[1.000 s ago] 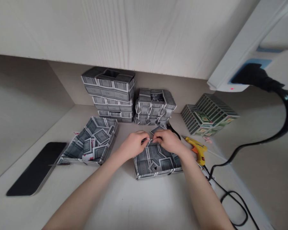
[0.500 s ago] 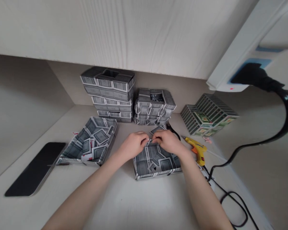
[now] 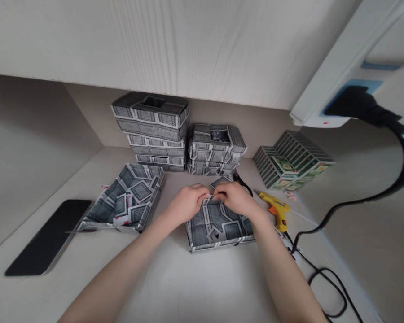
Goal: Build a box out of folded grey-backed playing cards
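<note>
A shallow tray made of grey-patterned playing cards (image 3: 218,229) lies on the white desk in front of me. My left hand (image 3: 187,204) and my right hand (image 3: 234,198) meet at its far rim, fingers pinched together on the upper edge of the far wall. Both hands cover that edge, so the exact spot they press is hidden. A loose card (image 3: 222,181) lies just behind my hands.
A second card tray (image 3: 128,199) sits to the left, a black phone (image 3: 47,237) further left. Two stacks of card boxes (image 3: 153,132) (image 3: 217,150) stand at the back wall, a block of green card packs (image 3: 291,166) at right. A yellow glue gun (image 3: 276,211) and black cable (image 3: 323,273) lie right of my wrist.
Almost nothing has moved. My hands stay pinched on the tray's far edge; the view has drifted slightly.
</note>
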{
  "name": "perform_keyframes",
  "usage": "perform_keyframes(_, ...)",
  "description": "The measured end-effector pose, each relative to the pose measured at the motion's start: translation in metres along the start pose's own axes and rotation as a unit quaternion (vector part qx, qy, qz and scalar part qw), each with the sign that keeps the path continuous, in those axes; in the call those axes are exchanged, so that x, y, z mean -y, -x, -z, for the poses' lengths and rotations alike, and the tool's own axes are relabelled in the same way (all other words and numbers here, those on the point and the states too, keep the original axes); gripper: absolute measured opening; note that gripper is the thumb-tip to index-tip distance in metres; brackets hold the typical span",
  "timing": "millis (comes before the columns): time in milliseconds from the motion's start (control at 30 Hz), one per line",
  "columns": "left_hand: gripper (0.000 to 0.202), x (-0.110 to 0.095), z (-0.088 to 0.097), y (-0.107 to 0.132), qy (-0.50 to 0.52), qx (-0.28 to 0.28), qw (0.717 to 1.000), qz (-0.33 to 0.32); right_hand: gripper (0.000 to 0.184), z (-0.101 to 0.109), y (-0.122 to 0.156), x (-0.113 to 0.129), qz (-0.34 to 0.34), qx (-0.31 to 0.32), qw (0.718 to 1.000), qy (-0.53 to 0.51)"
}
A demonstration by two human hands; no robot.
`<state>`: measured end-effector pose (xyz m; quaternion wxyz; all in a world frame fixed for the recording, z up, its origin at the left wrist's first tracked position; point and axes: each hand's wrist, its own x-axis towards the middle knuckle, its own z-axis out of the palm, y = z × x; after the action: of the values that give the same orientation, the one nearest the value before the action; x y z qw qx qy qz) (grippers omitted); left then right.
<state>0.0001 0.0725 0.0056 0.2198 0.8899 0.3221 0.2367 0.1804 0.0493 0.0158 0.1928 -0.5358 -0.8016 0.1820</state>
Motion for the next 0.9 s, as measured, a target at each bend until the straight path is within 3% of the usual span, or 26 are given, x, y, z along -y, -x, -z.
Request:
perform_keyframes(500,0.019,-0.002,-0.005,0.000,-0.036,0.014,0.999,0.011,0.014,-0.001,0.000,0.000,0.002,-0.004,1.000,0.001)
perform_keyframes(900,0.013,-0.003,-0.010,0.001,-0.036,-0.047,0.995,0.075,0.013,-0.002,0.000,0.000,0.006,-0.007,1.000,0.009)
